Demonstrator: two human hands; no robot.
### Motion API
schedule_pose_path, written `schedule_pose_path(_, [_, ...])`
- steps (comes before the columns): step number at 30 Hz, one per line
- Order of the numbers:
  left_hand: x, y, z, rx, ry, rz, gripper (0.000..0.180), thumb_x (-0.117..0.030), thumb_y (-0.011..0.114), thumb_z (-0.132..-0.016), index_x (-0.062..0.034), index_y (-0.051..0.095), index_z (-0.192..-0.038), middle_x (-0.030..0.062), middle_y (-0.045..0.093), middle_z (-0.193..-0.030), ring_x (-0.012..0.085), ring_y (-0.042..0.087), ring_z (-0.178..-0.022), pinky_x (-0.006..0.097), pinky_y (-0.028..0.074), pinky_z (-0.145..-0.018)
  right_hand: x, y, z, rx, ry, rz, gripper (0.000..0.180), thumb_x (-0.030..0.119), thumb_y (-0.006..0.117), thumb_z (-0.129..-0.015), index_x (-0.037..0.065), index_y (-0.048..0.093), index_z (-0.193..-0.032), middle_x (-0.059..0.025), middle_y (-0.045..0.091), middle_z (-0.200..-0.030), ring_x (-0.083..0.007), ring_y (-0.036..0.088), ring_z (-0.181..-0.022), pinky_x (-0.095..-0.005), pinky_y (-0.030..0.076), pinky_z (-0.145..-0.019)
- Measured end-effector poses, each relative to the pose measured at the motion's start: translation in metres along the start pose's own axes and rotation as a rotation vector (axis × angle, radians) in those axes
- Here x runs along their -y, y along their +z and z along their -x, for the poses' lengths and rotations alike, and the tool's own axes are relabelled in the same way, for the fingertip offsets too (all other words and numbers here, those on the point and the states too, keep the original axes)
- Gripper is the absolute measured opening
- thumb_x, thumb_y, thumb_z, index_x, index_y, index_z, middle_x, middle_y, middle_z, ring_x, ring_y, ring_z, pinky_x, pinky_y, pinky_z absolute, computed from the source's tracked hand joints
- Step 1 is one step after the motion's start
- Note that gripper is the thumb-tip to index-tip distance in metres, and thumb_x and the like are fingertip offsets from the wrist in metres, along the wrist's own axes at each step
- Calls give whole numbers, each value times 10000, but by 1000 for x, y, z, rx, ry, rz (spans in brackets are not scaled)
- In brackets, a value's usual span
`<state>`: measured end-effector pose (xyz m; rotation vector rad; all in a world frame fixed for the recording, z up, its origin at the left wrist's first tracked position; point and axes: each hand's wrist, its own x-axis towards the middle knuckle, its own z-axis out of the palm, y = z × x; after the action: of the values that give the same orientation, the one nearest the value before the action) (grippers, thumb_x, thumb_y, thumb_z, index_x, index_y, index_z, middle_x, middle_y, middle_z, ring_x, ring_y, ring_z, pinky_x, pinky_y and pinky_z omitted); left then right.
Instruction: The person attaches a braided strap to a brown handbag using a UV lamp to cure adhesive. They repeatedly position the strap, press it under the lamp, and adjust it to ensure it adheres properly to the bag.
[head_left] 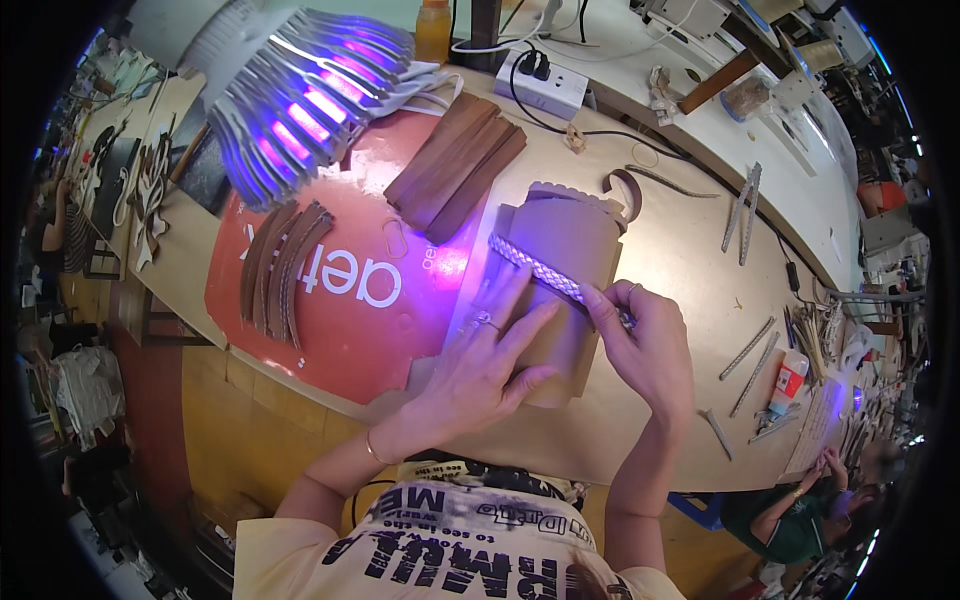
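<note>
A braided strip [535, 265], pale and shiny under the purple light, lies slantwise across a brown card-like piece [565, 222] with a scalloped top edge. Thumb and fingers of my right hand [645, 350] pinch the strip's right end. My left hand [475, 365] rests flat with fingers spread on the brown piece, a fingertip touching or just below the braid. Left of it, a red sheet [330, 350] carries several curved brown strips [272, 275], some with a braided edge. A stack of flat brown strips [455, 165] lies at the sheet's upper right.
A large finned lamp [300, 95] glows purple at upper left. Behind are a white power strip [540, 85] and cables. Loose braided strips [742, 215] and a white-and-red bottle [788, 380] lie to the right. A co-worker in green [795, 525] sits at lower right.
</note>
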<state>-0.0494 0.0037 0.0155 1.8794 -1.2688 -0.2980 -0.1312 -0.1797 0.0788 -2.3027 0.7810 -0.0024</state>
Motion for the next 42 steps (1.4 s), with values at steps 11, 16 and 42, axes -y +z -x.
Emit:
schedule_pose_path(11, [5, -9, -18, 174, 34, 54, 713, -429, 705, -857, -138, 449, -1455, 290, 169, -1570, 507, 215, -1425, 557, 271, -1136, -17, -1, 9, -23, 62, -116, 391, 358, 631, -947, -9, 693, -828, -113, 530, -517, -231, 485, -434, -356, 389, -485])
schedule_pose_path(16, [6, -12, -20, 214, 47, 7, 742, -459, 719, -833, -127, 462, -1445, 296, 165, -1569, 508, 237, -1418, 551, 298, -1122, -17, -4, 11, -44, 2, -265, 365, 310, 636, -941, -31, 681, -820, -119, 510, -514, -207, 440, -427, -353, 367, -477])
schedule_pose_path(42, [-15, -20, -33, 309, 27, -229, 773, -527, 714, -810, -122, 479, -1425, 376, 201, -1515, 555, 305, -1362, 542, 339, -1090, -9, -17, -1, 6, -7, -241, 283, 190, 655, -923, -57, 657, -785, -39, 555, -591, -67, 443, -553, -263, 359, -499])
